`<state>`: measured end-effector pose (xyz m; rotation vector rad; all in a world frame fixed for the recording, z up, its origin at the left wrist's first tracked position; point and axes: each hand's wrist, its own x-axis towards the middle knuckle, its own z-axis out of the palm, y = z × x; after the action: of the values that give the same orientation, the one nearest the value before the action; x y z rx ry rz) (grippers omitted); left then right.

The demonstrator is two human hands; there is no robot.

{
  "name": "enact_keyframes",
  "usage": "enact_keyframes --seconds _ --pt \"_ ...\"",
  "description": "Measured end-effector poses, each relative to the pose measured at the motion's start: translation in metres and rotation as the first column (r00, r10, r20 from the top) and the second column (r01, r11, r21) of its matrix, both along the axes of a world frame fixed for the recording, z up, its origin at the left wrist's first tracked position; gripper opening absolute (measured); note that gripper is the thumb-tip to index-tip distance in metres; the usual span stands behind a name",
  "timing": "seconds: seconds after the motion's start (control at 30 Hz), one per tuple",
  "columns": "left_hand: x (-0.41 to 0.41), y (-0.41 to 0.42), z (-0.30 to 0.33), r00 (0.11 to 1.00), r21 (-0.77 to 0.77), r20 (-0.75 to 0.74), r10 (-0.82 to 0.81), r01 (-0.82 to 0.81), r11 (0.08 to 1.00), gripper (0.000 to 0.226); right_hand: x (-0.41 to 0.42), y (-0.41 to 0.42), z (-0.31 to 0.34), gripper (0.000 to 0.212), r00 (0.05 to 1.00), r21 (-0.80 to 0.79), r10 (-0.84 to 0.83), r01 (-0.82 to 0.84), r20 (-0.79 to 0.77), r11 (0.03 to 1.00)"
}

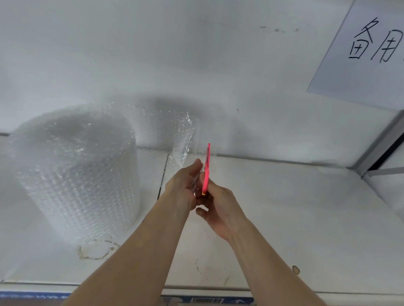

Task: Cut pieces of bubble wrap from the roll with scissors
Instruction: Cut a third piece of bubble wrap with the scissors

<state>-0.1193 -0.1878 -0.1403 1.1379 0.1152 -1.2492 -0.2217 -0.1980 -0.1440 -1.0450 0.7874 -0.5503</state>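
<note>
Bright, even light; soft shadow on wall (155,52); slight blur, wide-angle edge distortion.

To your left the big bubble wrap roll (73,174) stands upright on the desk (287,220) and blocks that side. Its loose sheet (178,139) rises just ahead, near the wall (155,52). To your right the desk surface is open for passing.
</note>
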Motion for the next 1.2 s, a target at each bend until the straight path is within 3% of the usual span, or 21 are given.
enact_keyframes --seconds 1.2 --pt "-0.007 0.01 0.006 0.996 -0.021 -0.019 -0.086 0.086 0.996 0.024 0.002 -0.015 0.002 0.039 0.99 0.061 -0.095 0.089 0.105 0.994"
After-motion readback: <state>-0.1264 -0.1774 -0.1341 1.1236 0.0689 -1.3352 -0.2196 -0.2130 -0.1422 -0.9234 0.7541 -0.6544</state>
